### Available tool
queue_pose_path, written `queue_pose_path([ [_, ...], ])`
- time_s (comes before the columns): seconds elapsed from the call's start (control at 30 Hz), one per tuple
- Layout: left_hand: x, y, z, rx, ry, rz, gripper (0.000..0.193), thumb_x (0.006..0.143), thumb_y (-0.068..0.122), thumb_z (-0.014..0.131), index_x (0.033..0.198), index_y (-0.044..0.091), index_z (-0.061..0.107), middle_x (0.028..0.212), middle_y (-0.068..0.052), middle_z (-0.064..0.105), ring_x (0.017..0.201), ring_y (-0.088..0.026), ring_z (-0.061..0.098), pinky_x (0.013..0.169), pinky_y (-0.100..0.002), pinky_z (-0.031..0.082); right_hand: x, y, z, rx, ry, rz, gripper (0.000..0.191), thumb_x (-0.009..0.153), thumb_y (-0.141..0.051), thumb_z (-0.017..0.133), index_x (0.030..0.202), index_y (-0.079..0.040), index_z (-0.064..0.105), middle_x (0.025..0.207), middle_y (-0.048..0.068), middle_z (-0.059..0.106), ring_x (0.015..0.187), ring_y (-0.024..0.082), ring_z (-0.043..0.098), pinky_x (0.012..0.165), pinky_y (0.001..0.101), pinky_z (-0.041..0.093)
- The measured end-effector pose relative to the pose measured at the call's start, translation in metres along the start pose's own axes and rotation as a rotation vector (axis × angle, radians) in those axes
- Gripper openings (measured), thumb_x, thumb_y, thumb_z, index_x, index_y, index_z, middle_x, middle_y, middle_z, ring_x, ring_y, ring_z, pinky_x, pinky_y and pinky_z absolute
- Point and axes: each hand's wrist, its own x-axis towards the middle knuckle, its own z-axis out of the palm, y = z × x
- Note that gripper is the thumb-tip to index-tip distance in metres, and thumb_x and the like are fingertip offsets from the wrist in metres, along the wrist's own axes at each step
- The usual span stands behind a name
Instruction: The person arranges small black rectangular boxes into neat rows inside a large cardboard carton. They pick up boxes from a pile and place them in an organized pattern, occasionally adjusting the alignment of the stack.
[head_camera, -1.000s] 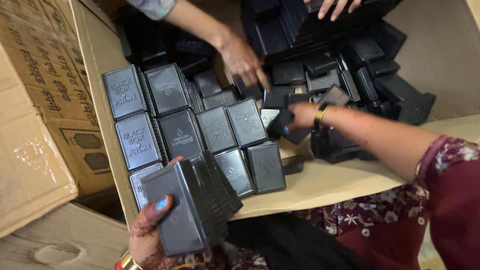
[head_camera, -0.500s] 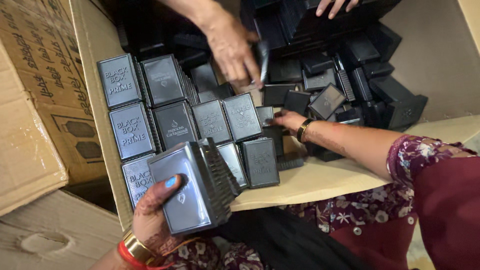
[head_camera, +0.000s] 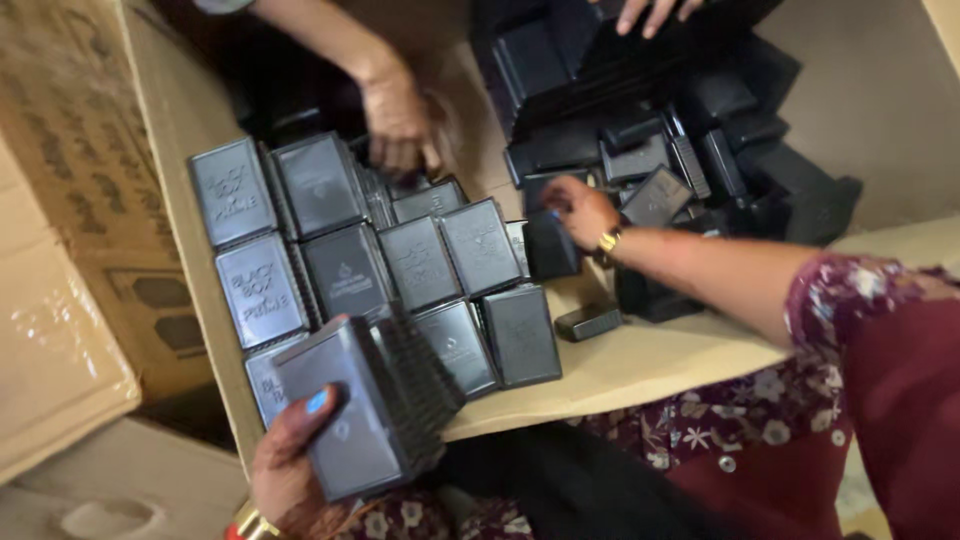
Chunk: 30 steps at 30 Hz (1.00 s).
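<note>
My left hand grips a stack of dark grey flat boxes at the near edge of a big cardboard carton. My right hand reaches into the carton and closes on one small black box beside the packed rows. Those rows of grey boxes stand upright against the carton's left wall. A loose heap of black boxes fills the far right part.
Another person's hand reaches into the rows from the top, and their other hand rests on the heap at the top edge. A second cardboard carton stands at the left. A single black box lies on the carton floor.
My right hand has drawn back from the heap towards the rows, now with a small black box. The other person's hand moved left over the rows. My left hand keeps its stack.
</note>
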Motion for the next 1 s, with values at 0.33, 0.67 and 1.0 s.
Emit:
queue_pose_path([
  [0.33, -0.002, 0.006, 0.000, 0.048, 0.096, 0.084, 0.083, 0.079, 0.022, 0.068, 0.158, 0.009, 0.049, 0.133, -0.018, 0.067, 0.113, -0.035, 0.068, 0.095, -0.053, 0.055, 0.001, -0.024, 0.002, -0.647, -0.504, -0.016, 0.089, 0.059, -0.014, 0.085, 0.142, -0.014, 0.054, 0.121, 0.018, 0.066, 0.112, 0.039, 0.062, 0.094, 0.0458, 0.053],
  [0.67, -0.009, 0.009, 0.025, 0.001, -0.005, 0.111, 0.088, 0.071, 0.019, 0.072, 0.155, 0.004, 0.047, 0.137, -0.022, 0.065, 0.118, -0.039, 0.067, 0.097, -0.058, 0.054, -0.081, -0.101, -0.013, -1.066, -1.267, -0.078, 0.023, 0.089, -0.026, 0.064, 0.103, -0.009, 0.074, 0.100, 0.016, 0.072, 0.099, 0.036, 0.071, 0.082, 0.0487, 0.058],
  [1.0, -0.012, 0.008, 0.018, -0.019, -0.095, 0.146, 0.083, 0.078, 0.016, 0.070, 0.156, 0.003, 0.045, 0.137, -0.019, 0.063, 0.122, -0.037, 0.063, 0.102, -0.057, 0.051, -0.032, -0.085, -0.034, -0.748, -0.663, -0.318, 0.028, 0.080, -0.029, 0.066, 0.094, -0.006, 0.071, 0.086, 0.018, 0.072, 0.086, 0.039, 0.070, 0.073, 0.0525, 0.056],
])
